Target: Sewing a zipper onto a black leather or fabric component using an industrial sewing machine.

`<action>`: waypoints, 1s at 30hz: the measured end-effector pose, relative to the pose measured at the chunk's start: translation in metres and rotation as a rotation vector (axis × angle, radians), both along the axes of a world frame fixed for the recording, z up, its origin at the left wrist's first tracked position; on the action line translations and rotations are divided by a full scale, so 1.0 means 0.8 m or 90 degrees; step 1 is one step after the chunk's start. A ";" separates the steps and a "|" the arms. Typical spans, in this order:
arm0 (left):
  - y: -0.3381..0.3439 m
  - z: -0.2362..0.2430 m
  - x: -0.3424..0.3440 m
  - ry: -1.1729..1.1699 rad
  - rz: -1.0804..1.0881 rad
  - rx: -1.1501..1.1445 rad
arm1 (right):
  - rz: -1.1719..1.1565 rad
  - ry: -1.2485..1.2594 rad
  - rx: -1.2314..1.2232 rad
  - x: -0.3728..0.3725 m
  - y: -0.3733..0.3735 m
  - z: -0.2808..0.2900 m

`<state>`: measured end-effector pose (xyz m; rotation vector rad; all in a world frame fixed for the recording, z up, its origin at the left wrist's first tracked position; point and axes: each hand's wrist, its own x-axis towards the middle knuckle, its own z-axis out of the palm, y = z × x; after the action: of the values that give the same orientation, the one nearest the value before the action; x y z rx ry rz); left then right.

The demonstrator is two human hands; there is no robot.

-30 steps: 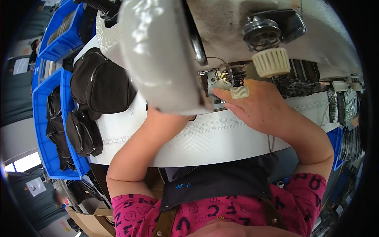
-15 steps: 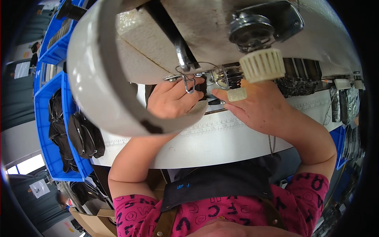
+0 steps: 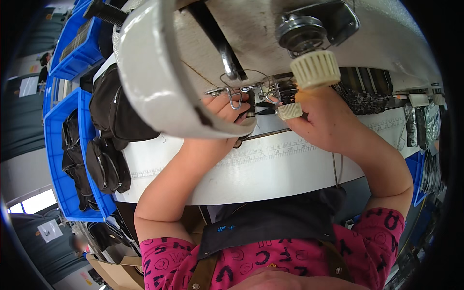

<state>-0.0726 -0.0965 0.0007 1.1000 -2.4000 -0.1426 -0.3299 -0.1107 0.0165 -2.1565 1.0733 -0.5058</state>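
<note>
My left hand is partly covered by the pale curved arm of a sewing machine. Its fingers close on a narrow dark strap beside the metal thread guides. Dark material shows below that hand. Right of the guides, my right hand has curled fingers, partly behind a cream knob. From it a small dark pointed tool, perhaps snips, points toward the strap. A black zipped bag lies left of the machine's arm.
Blue bins at the left hold black bags; another zipped bag leans over a rim. A printed ruler crosses the white table. Striped dark fabric lies beyond my right hand. A large ribbed knob juts out above it.
My right hand has drawn back a little right, its fingers more curled. The machine appears shifted in view, and the large black bag now shows at its left. My left hand remains by the strap.
</note>
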 end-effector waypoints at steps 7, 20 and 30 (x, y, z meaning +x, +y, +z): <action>0.003 -0.002 -0.001 0.067 0.070 0.138 | -0.061 0.024 -0.090 0.002 -0.001 -0.008; 0.004 -0.004 0.005 0.114 0.171 0.229 | -0.080 0.019 -0.130 0.005 -0.004 -0.014; 0.003 -0.012 0.005 0.129 0.107 0.165 | -0.077 0.037 -0.116 0.008 -0.005 -0.017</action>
<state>-0.0690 -0.0944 -0.0090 1.3287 -2.1405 -0.4937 -0.3236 -0.1143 0.0032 -2.2847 1.2380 -0.6199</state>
